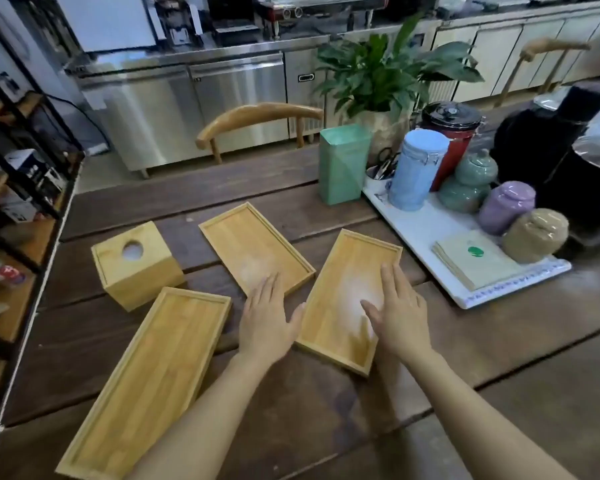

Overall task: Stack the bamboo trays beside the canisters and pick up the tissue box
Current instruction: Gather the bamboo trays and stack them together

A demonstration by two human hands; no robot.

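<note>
Three shallow bamboo trays lie apart on the dark wooden table [499,358]: a long one [146,379] at the near left, a middle one [250,244] further back, and a right one [340,289]. My left hand [265,320] is flat and open between the middle and right trays, its thumb touching the right tray's left rim. Over the right tray's right side hovers my right hand [400,313], open, fingers spread. The cube-shaped bamboo tissue box [136,268] with a round top hole stands at the left. Several canisters [418,168] stand on a white tray [430,230] at the right.
A mint green bin [342,164] and a potted plant [385,81] stand behind the trays. Folded napkins [471,261] lie on the white tray. Black appliances [568,168] fill the far right. A wooden chair [257,116] faces the table's far edge; shelving [14,202] runs along the left.
</note>
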